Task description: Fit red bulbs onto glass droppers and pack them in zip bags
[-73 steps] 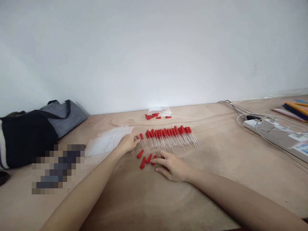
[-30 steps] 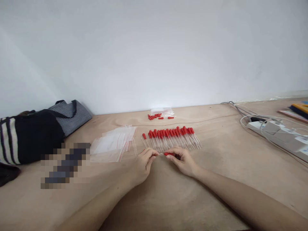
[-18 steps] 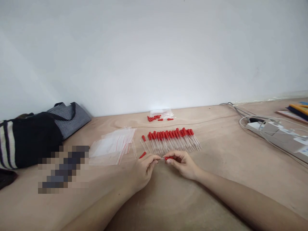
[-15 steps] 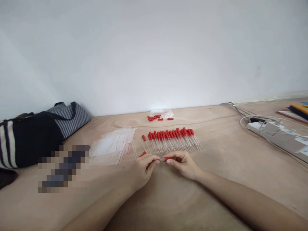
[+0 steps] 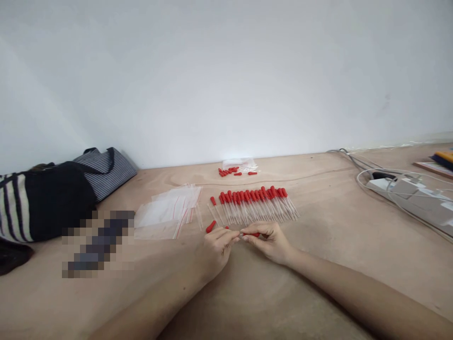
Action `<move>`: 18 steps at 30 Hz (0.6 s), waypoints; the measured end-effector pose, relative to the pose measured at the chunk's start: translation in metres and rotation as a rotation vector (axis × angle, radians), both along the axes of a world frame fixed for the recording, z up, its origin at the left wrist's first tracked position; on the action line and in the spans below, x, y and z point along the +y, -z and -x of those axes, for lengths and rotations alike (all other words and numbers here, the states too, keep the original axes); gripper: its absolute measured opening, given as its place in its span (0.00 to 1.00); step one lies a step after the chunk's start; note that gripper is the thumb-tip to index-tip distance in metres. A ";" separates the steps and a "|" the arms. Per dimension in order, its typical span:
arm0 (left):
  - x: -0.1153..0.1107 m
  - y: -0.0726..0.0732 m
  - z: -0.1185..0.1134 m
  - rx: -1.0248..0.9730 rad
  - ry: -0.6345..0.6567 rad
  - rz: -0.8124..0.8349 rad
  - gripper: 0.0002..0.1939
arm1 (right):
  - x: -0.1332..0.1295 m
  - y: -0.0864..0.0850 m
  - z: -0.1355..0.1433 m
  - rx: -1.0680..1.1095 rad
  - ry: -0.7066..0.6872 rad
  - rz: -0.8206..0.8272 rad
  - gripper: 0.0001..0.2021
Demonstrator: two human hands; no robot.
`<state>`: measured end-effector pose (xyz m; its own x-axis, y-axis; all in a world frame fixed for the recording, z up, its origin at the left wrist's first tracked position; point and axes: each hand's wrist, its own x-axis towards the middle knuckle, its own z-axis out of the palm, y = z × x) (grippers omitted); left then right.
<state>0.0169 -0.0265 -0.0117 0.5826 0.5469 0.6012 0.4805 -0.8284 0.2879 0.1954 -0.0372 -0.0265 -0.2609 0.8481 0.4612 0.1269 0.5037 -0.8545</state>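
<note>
Through the head view, I watch the left hand [image 5: 221, 244] pinch a clear tube [image 5: 241, 234], mostly hidden by the fingers. The right hand [image 5: 271, 242] pinches a red bulb [image 5: 252, 234], its end at the tube; I can't tell how far they overlap. Both are just nearer than the dropper row [image 5: 256, 197]. I see a loose bulb [image 5: 211, 226] just beyond the left hand and clear bags [image 5: 170, 210] farther left.

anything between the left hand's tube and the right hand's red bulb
Nothing visible: just clear tube shows between the left hand and the red bulb in the right hand. Loose red bulbs lie beyond the left hand.
</note>
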 end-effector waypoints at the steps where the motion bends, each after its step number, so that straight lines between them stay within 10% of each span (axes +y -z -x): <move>1: 0.000 0.001 -0.001 0.006 -0.001 -0.010 0.10 | 0.000 0.000 0.000 -0.016 0.002 -0.007 0.07; 10: 0.001 -0.006 0.002 0.037 -0.109 -0.049 0.09 | 0.002 0.000 -0.002 0.135 0.032 0.250 0.10; 18: -0.003 -0.014 0.003 0.067 -0.146 -0.212 0.06 | -0.005 -0.001 -0.005 0.014 0.129 0.116 0.05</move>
<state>0.0140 -0.0293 0.0027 0.5491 0.4941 0.6741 0.6112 -0.7875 0.0794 0.2008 -0.0421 -0.0260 -0.1410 0.9218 0.3611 0.1720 0.3820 -0.9080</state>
